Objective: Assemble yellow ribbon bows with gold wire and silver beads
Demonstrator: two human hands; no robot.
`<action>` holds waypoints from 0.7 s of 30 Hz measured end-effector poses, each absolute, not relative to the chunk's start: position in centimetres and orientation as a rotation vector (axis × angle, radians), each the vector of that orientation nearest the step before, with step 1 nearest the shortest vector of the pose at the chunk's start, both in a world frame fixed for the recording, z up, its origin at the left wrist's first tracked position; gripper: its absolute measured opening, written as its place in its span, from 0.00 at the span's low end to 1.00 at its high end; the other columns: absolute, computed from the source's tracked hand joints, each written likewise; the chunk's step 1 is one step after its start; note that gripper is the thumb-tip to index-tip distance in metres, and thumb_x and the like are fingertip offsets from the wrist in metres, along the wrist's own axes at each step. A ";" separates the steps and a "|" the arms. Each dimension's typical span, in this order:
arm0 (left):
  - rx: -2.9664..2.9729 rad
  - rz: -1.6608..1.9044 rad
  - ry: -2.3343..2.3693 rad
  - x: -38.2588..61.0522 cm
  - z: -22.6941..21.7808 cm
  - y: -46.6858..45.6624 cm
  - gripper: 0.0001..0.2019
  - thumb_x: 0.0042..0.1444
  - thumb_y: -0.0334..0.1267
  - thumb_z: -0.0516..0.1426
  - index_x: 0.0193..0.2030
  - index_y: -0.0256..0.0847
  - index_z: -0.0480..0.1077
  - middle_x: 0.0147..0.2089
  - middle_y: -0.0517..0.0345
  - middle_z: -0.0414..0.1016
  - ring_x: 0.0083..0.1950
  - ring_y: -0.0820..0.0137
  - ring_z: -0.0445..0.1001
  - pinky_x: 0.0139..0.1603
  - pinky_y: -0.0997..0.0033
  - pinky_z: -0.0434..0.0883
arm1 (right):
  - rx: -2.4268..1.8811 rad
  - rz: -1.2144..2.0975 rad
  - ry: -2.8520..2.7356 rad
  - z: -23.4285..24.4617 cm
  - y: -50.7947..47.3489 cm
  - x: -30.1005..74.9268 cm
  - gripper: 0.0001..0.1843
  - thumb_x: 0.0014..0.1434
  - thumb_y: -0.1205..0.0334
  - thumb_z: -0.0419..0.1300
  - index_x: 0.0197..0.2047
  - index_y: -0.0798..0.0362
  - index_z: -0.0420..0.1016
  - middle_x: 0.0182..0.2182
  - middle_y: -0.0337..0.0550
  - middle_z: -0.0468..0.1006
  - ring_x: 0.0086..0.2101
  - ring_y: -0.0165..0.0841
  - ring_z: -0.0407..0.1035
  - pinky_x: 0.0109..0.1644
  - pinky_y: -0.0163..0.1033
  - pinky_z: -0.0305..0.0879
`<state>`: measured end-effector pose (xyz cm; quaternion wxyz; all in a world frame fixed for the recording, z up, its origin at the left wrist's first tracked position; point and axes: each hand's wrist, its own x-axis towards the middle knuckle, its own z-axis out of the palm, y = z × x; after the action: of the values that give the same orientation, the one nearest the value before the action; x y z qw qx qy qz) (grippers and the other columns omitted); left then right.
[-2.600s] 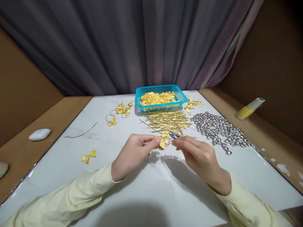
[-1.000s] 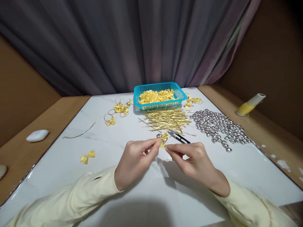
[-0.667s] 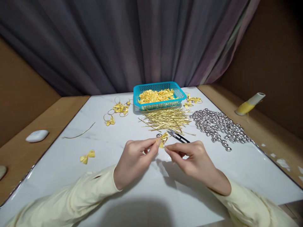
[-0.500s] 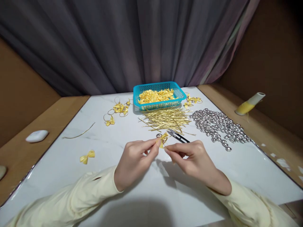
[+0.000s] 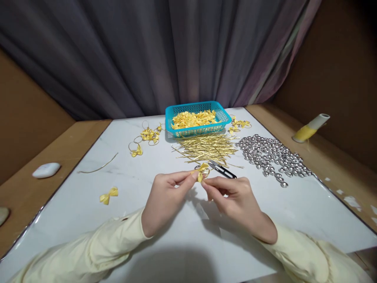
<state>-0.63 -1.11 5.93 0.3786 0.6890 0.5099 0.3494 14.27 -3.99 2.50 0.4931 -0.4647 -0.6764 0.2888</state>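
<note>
Above the middle of the table, my left hand (image 5: 173, 192) pinches a yellow ribbon bow (image 5: 202, 169) between thumb and fingers. My right hand (image 5: 231, 198) is closed at the bow's lower right side, thumb and forefinger pinched on its lower edge. A small loop, perhaps of gold cord, shows at the bow's right; its ends are hidden by the fingers. Just behind the bow lie black thread snips (image 5: 223, 169), blades pointing left. A silver bead (image 5: 196, 168) shows partly behind my left fingertips. Another yellow bow (image 5: 108, 195) lies alone on the left.
A blue basket (image 5: 198, 133) of yellow bows stands at the back, with gold cords (image 5: 206, 148) before it. Silver beads (image 5: 271, 155) spread to the right. Bows with loops (image 5: 150, 135) lie left of the basket. A single cord (image 5: 98, 167) and a thread spool (image 5: 310, 129) lie farther out.
My right hand has moved slightly left, closer to my left fingertips and the bow. The bow has turned a little, and the loop at its right shows more clearly.
</note>
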 end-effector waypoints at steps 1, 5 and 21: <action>1.693 0.895 1.300 -0.5 5.9 -1.1 0.11 0.51 0.39 0.56 0.23 0.38 0.76 0.25 0.62 0.76 0.30 0.69 0.72 0.30 0.78 0.67 | -1.124 0.704 -1.625 2.4 -4.0 14.1 0.11 0.55 0.68 0.52 0.26 0.57 0.74 0.17 0.38 0.72 0.14 0.22 0.58 0.18 0.28 0.57; 1.519 0.890 1.211 -0.3 5.5 -1.1 0.12 0.53 0.40 0.55 0.24 0.38 0.76 0.27 0.60 0.77 0.33 0.69 0.72 0.35 0.76 0.68 | -1.125 0.690 -1.586 2.0 -4.2 13.8 0.11 0.56 0.68 0.52 0.26 0.57 0.73 0.16 0.37 0.70 0.13 0.22 0.59 0.18 0.29 0.57; 1.211 0.873 0.975 0.5 5.8 -0.9 0.11 0.55 0.36 0.52 0.33 0.36 0.76 0.35 0.54 0.78 0.34 0.70 0.72 0.39 0.73 0.68 | -1.062 0.518 -1.635 1.3 -4.0 13.8 0.10 0.57 0.69 0.50 0.32 0.56 0.73 0.19 0.38 0.71 0.16 0.24 0.60 0.22 0.30 0.61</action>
<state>0.50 -0.92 5.79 0.6281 0.5286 0.4256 0.3808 13.80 -4.02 1.33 0.5330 -0.4455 -0.6858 0.2171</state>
